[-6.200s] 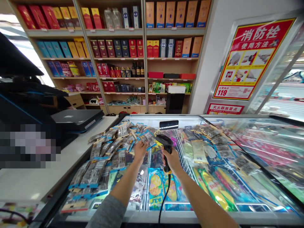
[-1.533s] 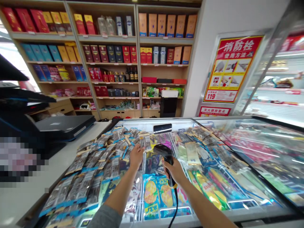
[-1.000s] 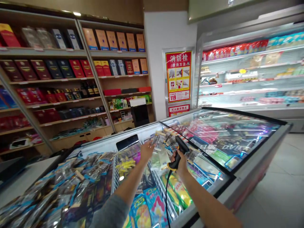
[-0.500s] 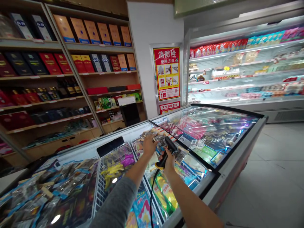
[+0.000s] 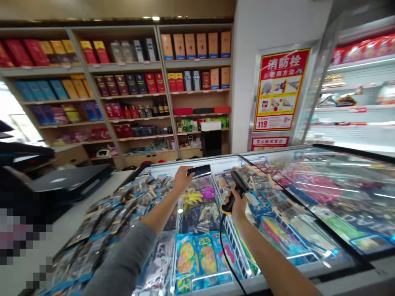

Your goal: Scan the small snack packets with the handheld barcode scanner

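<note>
My left hand (image 5: 182, 179) reaches to the far edge of the chest freezer, with its fingers closed on the left end of a black smartphone (image 5: 201, 170). The phone still appears to rest by the rim. In my right hand (image 5: 237, 203) is a black and yellow handheld barcode scanner (image 5: 239, 183), held by its handle above the goods. Its black cable (image 5: 222, 242) hangs down towards me. Below my hands, wire baskets hold yellow packs (image 5: 191, 198), a purple pack (image 5: 207, 192) and blue ice-cream packets (image 5: 203, 253).
Many dark wrapped packs (image 5: 101, 222) fill the freezer's left side. A glass lid (image 5: 333, 181) covers the right part. A counter (image 5: 83, 197) with dark equipment stands at left. Shelves of boxes (image 5: 197, 61) line the back wall, beside a red fire-hydrant poster (image 5: 282, 90).
My view has turned left. My left hand has moved from the packs beside the scanner to the phone and closed on it. My right hand keeps hold of the scanner.
</note>
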### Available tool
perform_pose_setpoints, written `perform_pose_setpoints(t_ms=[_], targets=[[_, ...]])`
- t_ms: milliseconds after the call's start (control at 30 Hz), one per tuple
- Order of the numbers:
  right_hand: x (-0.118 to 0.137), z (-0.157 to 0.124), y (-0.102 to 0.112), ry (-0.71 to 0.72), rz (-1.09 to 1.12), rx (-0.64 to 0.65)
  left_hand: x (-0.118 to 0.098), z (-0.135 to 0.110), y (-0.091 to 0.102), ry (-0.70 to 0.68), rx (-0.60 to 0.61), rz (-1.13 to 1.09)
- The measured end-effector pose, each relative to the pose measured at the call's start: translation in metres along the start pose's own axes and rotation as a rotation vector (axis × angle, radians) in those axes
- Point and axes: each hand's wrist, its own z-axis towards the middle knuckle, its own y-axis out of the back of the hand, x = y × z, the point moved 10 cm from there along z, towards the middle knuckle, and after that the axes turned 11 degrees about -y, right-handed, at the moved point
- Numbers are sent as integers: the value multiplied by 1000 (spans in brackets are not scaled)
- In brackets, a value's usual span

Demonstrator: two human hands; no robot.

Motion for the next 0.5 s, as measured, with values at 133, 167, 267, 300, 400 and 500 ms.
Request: perform_pose_setpoints(t_ms=[133, 167, 267, 300, 400, 500], targets=[[-68, -28, -73, -159, -24, 182, 87, -37, 92, 194, -38, 200], [-85, -36, -88, -199, -32, 214, 106, -48, 112, 246, -45, 246], [-132, -59, -118, -315, -61, 293, 157, -83, 154, 445, -26, 339], [-145, -64, -124, -345, -71, 314, 172, -94, 162, 521, -8, 351], [-175, -73, -133, -400, -106, 364, 203, -115, 166, 684, 45, 337], [-189, -74, -133, -421, -144, 403, 220, -119, 154, 744, 71, 305]])
